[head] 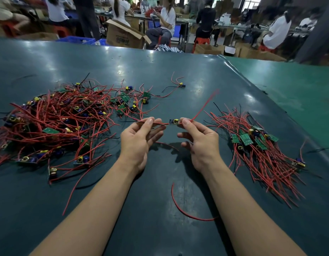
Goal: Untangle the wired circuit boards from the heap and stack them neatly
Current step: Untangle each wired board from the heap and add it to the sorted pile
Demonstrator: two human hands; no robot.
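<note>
1 circuit board (174,121) is held above the middle of the table (160,71): the right hand (198,143) pinches its end, the left hand (139,137) pinches its red and black wires (159,123). 2 groups lie below: a tangled heap (54,119) toward the left edge, a neater stack (258,143) toward the right. 1 stray board (181,85) lies farther back; 1 loose red wire (186,209) lies between the forearms.

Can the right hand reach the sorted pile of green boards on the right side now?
Probably not at once: the right hand pinches the small wired circuit board. The sorted pile of green boards with red wires lies close beside it, and nothing stands between.
</note>
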